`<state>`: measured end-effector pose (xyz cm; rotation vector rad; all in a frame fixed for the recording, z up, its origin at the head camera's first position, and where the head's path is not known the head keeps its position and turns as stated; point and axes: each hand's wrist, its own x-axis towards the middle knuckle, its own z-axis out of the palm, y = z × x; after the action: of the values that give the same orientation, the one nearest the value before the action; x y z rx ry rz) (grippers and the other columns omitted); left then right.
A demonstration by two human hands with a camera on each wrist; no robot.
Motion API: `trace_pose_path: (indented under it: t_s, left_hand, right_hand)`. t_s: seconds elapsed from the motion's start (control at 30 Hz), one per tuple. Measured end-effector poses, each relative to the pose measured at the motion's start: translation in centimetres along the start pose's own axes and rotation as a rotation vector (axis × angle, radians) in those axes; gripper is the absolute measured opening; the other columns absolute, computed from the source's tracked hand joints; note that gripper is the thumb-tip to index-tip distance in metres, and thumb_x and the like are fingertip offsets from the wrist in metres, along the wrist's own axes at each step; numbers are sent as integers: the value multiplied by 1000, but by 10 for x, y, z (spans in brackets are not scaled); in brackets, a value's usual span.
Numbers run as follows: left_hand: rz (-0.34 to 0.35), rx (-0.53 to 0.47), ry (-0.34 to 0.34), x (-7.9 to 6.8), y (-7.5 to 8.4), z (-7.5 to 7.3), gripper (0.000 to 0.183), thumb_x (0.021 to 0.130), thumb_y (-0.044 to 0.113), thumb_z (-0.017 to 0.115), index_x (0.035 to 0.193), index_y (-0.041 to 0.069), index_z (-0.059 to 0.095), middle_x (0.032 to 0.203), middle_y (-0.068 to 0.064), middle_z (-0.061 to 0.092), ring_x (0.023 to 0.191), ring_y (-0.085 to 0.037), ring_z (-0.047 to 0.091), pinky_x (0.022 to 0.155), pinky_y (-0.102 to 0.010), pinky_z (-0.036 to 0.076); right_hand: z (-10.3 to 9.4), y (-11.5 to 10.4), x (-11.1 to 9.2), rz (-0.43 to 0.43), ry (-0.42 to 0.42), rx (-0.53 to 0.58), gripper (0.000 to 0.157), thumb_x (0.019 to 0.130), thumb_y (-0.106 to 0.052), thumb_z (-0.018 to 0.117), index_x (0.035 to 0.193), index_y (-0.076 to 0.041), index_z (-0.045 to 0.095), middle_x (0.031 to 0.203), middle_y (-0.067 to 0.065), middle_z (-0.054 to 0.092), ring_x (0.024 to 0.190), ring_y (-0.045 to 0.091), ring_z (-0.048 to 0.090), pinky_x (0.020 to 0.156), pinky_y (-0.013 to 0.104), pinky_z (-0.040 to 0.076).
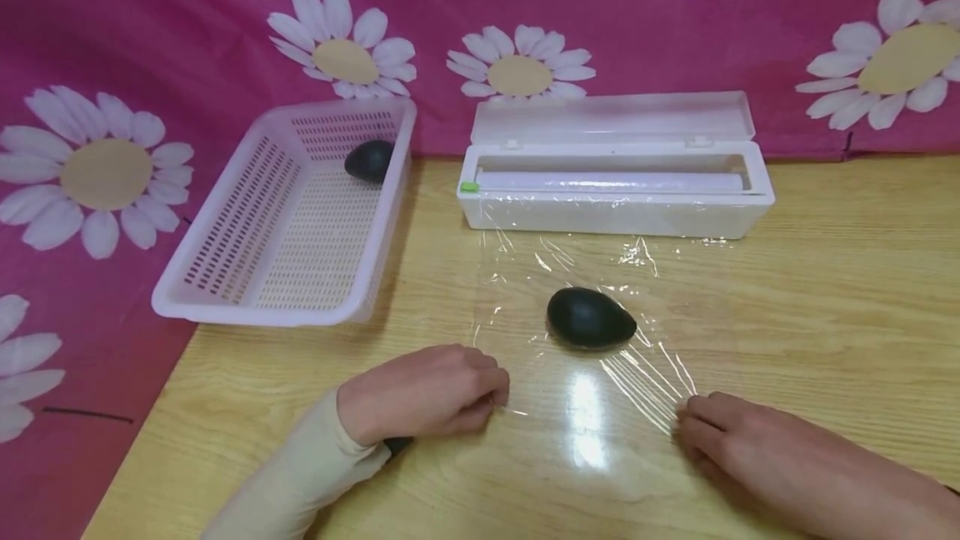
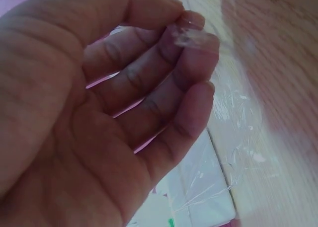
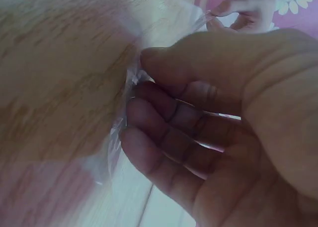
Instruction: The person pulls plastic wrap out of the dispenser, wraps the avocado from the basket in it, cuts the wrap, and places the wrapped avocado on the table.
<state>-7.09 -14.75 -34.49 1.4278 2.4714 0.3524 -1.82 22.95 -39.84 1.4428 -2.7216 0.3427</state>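
Clear plastic wrap [image 1: 517, 298] stretches from the white dispenser box [image 1: 615, 215] toward both hands. A dark, smooth, avocado-like fruit [image 1: 591, 319] lies on its side on the wrap, its pointed end to the right. At the near left corner, my left hand [image 1: 450, 390] pinches the film between thumb and fingers; the left wrist view shows a bit of film at the fingertips [image 2: 198, 43]. My right hand [image 1: 738, 436] pinches the near right edge, where the film is drawn into tight creases. Inside the box, the film roll [image 1: 607, 182] shows beneath the raised lid [image 1: 611, 117].
On the left stands a white perforated basket [image 1: 352, 311] with another dark fruit [image 1: 369, 162] at its far right end. A green tab [image 1: 469, 187] sits on the box's front left edge. Behind the wooden table [image 1: 847, 273] hangs a pink flowered cloth [image 1: 637, 7].
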Motion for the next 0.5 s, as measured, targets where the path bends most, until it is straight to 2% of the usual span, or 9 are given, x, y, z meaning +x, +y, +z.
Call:
trace_pose_path:
  t_s: [0.17,0.23,0.3,0.37,0.47,0.5]
  left_hand:
    - [-25,0,24,-3,0,-6,12,89,5,65,88,17,66,81,9,64,76,-4,58,74,-15,50]
    - [-31,-1,35,-3,0,-8,11,90,6,65,90,16,67,82,8,65,77,-5,59,75,-16,51]
    - [-28,3,51,-4,-1,-9,9,92,7,65,91,16,68,84,7,65,79,-6,60,76,-16,52]
    - [-23,4,68,-6,-2,-10,8,92,8,66,92,15,67,84,7,65,80,-6,60,77,-17,53]
    - [2,19,105,-7,-5,-11,6,92,9,67,93,15,67,85,7,66,81,-6,60,78,-17,54]
    - [6,20,113,-8,-5,-12,5,93,10,68,93,15,67,85,7,65,81,-6,60,78,-17,54]
  right_hand:
    - [-11,-2,3,116,-154,83,32,89,-31,81,118,-26,70,107,-16,64,89,1,61,75,29,61]
    - [-16,-2,2,160,-174,115,34,87,-30,82,119,-28,69,106,-19,64,87,-2,59,75,29,62]
    - [-20,-1,2,182,-145,115,38,84,-25,84,118,-30,68,107,-21,64,88,-3,60,76,28,62]
    - [-23,-1,1,176,-84,104,41,83,-19,85,117,-31,66,107,-23,62,89,-5,58,78,22,59]
    - [-25,1,1,115,52,29,10,103,-29,64,112,-30,68,106,-23,61,90,-3,59,80,12,54]
    - [-26,3,2,98,80,13,17,109,-33,52,111,-30,69,105,-22,60,90,-1,60,81,9,51]
